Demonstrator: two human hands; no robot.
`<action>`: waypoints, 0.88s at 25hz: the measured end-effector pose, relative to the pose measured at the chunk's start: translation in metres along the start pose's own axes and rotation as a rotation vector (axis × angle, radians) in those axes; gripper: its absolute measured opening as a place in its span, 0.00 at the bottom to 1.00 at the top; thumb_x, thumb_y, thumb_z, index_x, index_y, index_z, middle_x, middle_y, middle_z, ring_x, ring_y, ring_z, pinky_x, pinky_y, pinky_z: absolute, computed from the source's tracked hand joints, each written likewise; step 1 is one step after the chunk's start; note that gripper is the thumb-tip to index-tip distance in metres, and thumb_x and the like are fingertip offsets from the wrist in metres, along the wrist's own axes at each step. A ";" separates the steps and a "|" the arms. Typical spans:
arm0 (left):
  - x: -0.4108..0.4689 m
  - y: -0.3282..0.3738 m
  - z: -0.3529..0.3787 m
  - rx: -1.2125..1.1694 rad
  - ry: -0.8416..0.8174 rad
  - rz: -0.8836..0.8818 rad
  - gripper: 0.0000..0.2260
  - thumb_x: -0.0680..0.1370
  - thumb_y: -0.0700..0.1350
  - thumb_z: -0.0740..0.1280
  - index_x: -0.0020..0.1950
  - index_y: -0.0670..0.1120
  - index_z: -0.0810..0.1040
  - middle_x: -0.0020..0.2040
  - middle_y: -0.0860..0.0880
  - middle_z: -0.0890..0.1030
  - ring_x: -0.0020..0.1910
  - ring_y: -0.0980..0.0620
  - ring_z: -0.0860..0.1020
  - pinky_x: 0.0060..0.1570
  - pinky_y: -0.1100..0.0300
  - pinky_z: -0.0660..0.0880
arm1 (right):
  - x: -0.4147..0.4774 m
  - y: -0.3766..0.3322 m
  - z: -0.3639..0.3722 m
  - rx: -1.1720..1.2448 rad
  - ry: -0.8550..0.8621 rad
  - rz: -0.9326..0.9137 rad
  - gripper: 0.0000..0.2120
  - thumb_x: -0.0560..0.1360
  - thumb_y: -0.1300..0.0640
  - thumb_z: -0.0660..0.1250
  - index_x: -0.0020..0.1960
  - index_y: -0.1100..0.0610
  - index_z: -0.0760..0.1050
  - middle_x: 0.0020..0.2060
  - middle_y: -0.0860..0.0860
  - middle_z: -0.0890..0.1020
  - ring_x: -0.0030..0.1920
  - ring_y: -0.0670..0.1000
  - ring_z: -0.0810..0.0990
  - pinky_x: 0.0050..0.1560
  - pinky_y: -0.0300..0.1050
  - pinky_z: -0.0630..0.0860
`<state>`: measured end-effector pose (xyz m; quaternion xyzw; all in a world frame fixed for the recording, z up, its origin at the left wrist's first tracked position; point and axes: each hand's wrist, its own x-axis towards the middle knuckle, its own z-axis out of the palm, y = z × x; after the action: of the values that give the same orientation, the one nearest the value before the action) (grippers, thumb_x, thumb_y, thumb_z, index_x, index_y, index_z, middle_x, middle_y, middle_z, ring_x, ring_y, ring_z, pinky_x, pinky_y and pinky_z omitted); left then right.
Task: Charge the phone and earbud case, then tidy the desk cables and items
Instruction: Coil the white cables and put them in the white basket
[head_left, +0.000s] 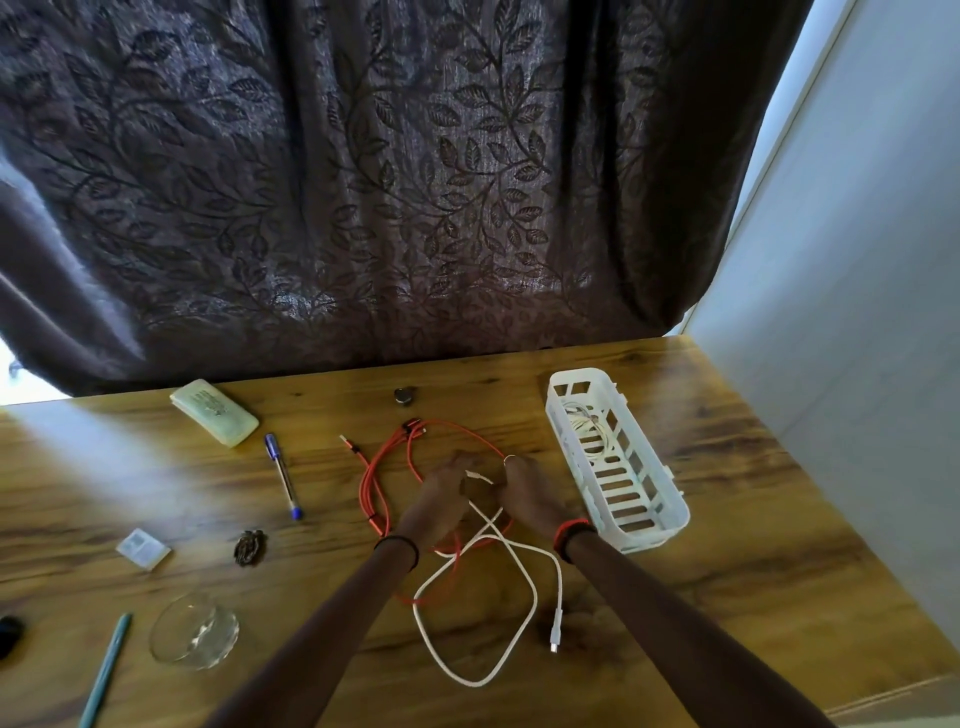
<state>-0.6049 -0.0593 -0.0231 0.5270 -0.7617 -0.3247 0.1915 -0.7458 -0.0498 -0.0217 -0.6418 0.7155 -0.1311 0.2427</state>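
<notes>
Head view showed both forearms stretched forward, left hand (441, 493) and right hand (524, 491) nearly touching above the wooden desk (753, 519). Their fingers were curled and pinching the small-plug end of the white cable (556, 621). Its loop trailed back toward the person from the grip, with the larger plug resting on the wood. One orange cable (375, 519) lay coiled beneath and left of the grip. One white basket (641, 535) stood just right of it, with another white lead inside. Two pens lay to the left, a blue pen (283, 475) and a teal pen (106, 670), the teal one cut off by the frame. One glass bowl (195, 636) sat beside it. Blur hid the fingertips, and a small dark item (404, 395) beyond the grip was too small to identify.
</notes>
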 end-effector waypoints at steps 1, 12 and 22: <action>0.003 0.003 -0.006 0.034 -0.048 0.051 0.21 0.75 0.29 0.56 0.64 0.43 0.74 0.62 0.46 0.76 0.59 0.47 0.76 0.58 0.61 0.72 | -0.001 -0.003 -0.003 0.015 -0.007 -0.005 0.08 0.75 0.61 0.63 0.50 0.63 0.75 0.50 0.60 0.80 0.51 0.60 0.79 0.49 0.49 0.76; 0.013 0.095 -0.133 0.207 -0.365 0.190 0.13 0.81 0.40 0.56 0.39 0.47 0.75 0.33 0.52 0.76 0.32 0.58 0.76 0.43 0.61 0.73 | -0.046 -0.064 -0.104 0.507 0.102 -0.151 0.04 0.75 0.65 0.63 0.49 0.61 0.73 0.42 0.56 0.81 0.43 0.54 0.82 0.48 0.52 0.79; -0.034 0.165 -0.234 -0.033 -0.146 0.248 0.13 0.82 0.46 0.55 0.46 0.46 0.77 0.31 0.54 0.69 0.30 0.59 0.68 0.33 0.65 0.68 | -0.071 -0.106 -0.168 0.677 0.161 -0.396 0.05 0.75 0.63 0.66 0.44 0.55 0.74 0.32 0.48 0.80 0.35 0.47 0.78 0.43 0.42 0.76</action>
<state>-0.5560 -0.0576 0.2614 0.4003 -0.8275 -0.3486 0.1829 -0.7372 -0.0161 0.1861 -0.6387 0.5111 -0.4537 0.3537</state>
